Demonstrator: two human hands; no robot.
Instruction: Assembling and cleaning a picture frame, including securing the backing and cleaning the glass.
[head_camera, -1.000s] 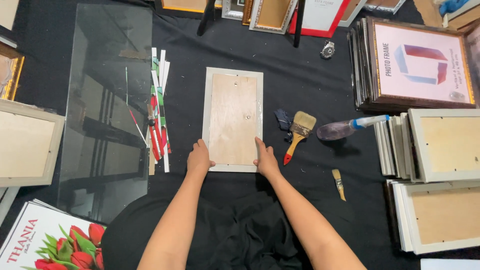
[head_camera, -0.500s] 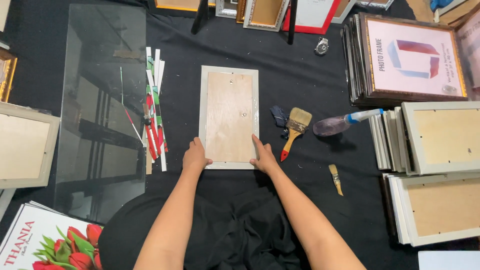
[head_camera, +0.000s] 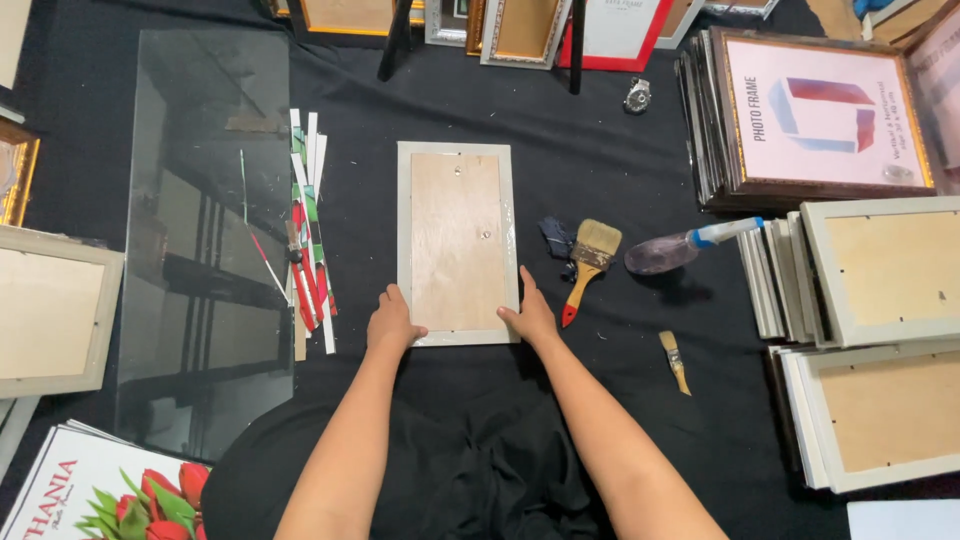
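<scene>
A grey picture frame (head_camera: 457, 240) lies face down on the black cloth, its plywood backing up. My left hand (head_camera: 391, 321) grips its near left corner. My right hand (head_camera: 530, 314) grips its near right corner, thumb along the frame's right edge. Right of the frame lie a wide paintbrush (head_camera: 589, 252) with a red-tipped handle and a small dark cloth (head_camera: 556, 236).
A large glass sheet (head_camera: 210, 230) lies at left beside cut paper strips (head_camera: 310, 235). Stacks of frames (head_camera: 870, 270) sit at right, with a spray bottle (head_camera: 690, 246) and a small brush (head_camera: 675, 361). A tulip poster (head_camera: 90, 490) is at lower left.
Both hands stay on the frame's near corners. The view has shifted slightly; the frame appears nudged a little away from me.
</scene>
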